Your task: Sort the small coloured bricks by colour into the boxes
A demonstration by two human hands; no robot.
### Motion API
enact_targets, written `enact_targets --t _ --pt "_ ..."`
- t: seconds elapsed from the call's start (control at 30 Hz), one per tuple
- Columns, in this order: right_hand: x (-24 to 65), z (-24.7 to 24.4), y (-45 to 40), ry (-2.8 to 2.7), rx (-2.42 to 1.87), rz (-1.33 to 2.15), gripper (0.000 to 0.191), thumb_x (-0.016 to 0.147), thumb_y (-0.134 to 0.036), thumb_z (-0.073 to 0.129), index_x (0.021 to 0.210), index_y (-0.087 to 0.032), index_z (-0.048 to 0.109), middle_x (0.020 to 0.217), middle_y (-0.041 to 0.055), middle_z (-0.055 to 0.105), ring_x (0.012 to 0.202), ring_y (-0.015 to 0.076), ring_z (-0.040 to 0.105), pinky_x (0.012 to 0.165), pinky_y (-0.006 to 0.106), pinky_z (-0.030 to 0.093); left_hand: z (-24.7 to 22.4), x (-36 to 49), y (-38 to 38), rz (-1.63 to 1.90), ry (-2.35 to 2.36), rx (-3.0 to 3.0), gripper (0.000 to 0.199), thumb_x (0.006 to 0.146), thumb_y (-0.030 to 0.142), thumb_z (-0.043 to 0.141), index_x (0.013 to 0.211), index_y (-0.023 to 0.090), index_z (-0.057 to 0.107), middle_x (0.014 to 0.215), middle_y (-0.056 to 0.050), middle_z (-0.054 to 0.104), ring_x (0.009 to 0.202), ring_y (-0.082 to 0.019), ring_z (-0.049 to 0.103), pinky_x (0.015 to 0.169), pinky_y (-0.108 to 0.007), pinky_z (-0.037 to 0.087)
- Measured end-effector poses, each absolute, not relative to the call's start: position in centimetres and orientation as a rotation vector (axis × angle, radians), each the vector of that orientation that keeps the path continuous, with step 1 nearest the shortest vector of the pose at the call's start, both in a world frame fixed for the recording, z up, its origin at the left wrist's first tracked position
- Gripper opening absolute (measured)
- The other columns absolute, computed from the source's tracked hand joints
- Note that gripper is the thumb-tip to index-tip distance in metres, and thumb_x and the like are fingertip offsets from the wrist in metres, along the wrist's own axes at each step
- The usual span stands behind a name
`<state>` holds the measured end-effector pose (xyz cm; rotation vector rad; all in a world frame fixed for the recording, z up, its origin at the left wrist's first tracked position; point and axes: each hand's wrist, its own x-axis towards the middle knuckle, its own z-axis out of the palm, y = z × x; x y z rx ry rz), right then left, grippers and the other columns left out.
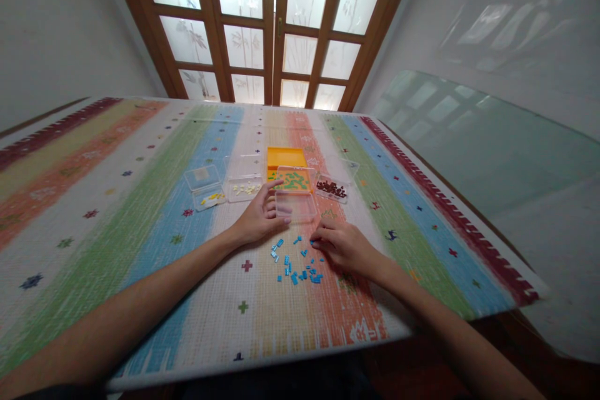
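Note:
My left hand (260, 215) curves around the left side of a clear plastic box (296, 206), thumb at its near edge and forefinger by its raised lid. No pieces show inside that box. Small blue toy bricks (287, 260) lie scattered on the tablecloth just in front of it. To the right, my right hand (344, 244) is closed in a pinch low over the cloth. A bit of blue shows at its fingertips, apparently one of the small bricks, mostly hidden by the fingers.
Behind stand an orange box (285, 157) and green pieces (296, 181) seen through the clear lid. Open boxes hold dark brown pieces (330, 188), cream pieces (246, 189) and yellow pieces (212, 200). A striped tablecloth (197, 300) covers the table.

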<state>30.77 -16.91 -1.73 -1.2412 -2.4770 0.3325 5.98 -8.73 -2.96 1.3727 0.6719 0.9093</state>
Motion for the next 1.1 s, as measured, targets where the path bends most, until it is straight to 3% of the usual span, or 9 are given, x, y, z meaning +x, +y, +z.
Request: enact_targets --t 0.37,0.57,0.8,0.97,1.1 --pt "29.8 2.8 -12.3 -2.316 -1.121 0.271 0.012 0.097 -0.019 0.059 0.096 -0.016 0.071 0.089 0.0057 0.062 0.077 0.0157 0.056 0.071 0.029 0.043 -3.1 5.9 -8.7 0.910 0.636 1.357 0.088 0.069 0.017 0.087 0.142 0.032 0.041 0.133 -0.011 0.050 0.098 -0.020 0.068 0.088 -0.043 0.059" --pt "28.6 1.7 -9.4 -2.375 -1.309 0.243 0.008 0.089 -0.014 0.069 0.088 -0.017 0.076 0.083 0.0037 0.062 0.078 0.0158 0.054 0.073 0.029 0.039 -2.9 5.9 -8.8 0.894 0.599 1.336 0.087 0.069 0.017 0.088 0.141 0.031 0.041 0.131 -0.010 0.050 0.097 -0.020 0.068 0.084 -0.039 0.060" --pt "28.5 1.3 -9.0 -2.436 -1.413 0.270 0.012 0.089 -0.014 0.068 0.095 -0.016 0.079 0.078 0.0036 0.064 0.074 0.0156 0.056 0.070 0.028 0.037 -2.9 5.9 -8.8 0.895 0.570 1.356 0.083 0.070 0.019 0.087 0.140 0.032 0.044 0.132 -0.009 0.051 0.097 -0.019 0.067 0.087 -0.039 0.059" --pt "29.3 3.1 -10.1 -2.348 -1.276 0.259 0.012 0.092 -0.018 0.063 0.091 -0.017 0.075 0.078 0.0030 0.064 0.070 0.0137 0.053 0.068 0.027 0.038 -3.1 5.8 -8.7 0.914 0.594 1.376 0.084 0.070 0.018 0.086 0.141 0.031 0.045 0.130 -0.009 0.053 0.100 -0.020 0.067 0.093 -0.044 0.057" --pt "29.7 4.4 -11.8 -2.415 -1.112 0.330 0.018 0.094 -0.025 0.059 0.089 -0.018 0.074 0.067 0.0001 0.063 0.060 0.0116 0.051 0.064 0.026 0.038 -3.3 5.8 -8.6 0.903 0.602 1.375 0.086 0.069 0.019 0.087 0.143 0.030 0.043 0.127 -0.009 0.056 0.097 -0.019 0.067 0.089 -0.041 0.057"
